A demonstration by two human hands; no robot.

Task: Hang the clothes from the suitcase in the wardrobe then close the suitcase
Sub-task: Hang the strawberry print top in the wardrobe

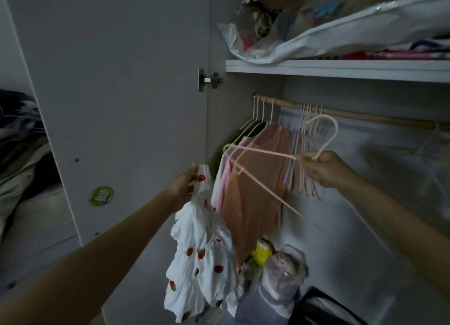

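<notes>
Head view, looking into the open wardrobe (243, 86). Left hand (182, 185) grips the top of a white ruffled garment with strawberry print (199, 259), fingers curled round the bunched fabric — the garment hangs straight down below that hand, in front of the wardrobe's left edge and clear of the rail. Right hand (326, 170) pinches a pale pink hanger (267, 154) at the base of its hook, fingers curled round the wire. The hook points up, just below the wooden rail (353, 112) and not on it; the hanger's arms splay out left and down toward the garment, and one arm runs close beside its top near the left hand. Can't tell if hanger and garment touch.

On the rail: a peach top (253, 185) and a pink one (225, 178) on hangers at the left end, a dark green item (219, 154) behind them, and a bunch of bare hangers (304, 154) just left of the right hand. Shelf (341, 69) above carries plastic-bagged bedding (316, 27). Bags (280, 281) sit on the wardrobe floor under the hanging clothes. Suitcase not in frame.
</notes>
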